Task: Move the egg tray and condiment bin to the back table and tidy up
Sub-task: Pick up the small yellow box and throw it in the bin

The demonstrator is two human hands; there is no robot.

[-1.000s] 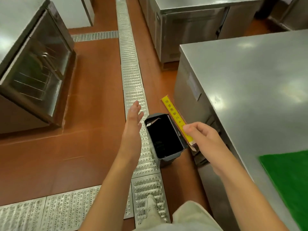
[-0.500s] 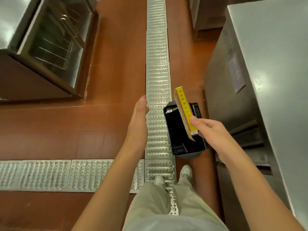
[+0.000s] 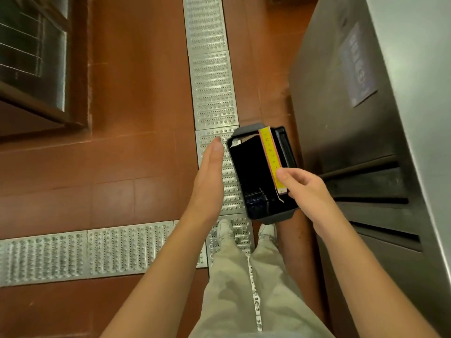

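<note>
The right hand [image 3: 305, 189] pinches the near end of a flat yellow box [image 3: 270, 159] directly above the open black-lined trash bin [image 3: 256, 176] on the floor beside the steel desk [image 3: 366, 118]. The box's long axis runs along the bin's length. The left hand [image 3: 207, 181] hovers flat, fingers straight and together, just left of the bin. Egg tray and condiment bin are out of view.

The bin [image 3: 262, 174] stood on the floor [image 3: 136, 132] before the feet, partly on the grate [image 3: 212, 93]. Counter [image 3: 366, 118] to its right. Box [image 3: 271, 157] over the bin's opening; left hand [image 3: 207, 181] beside its left edge.
</note>
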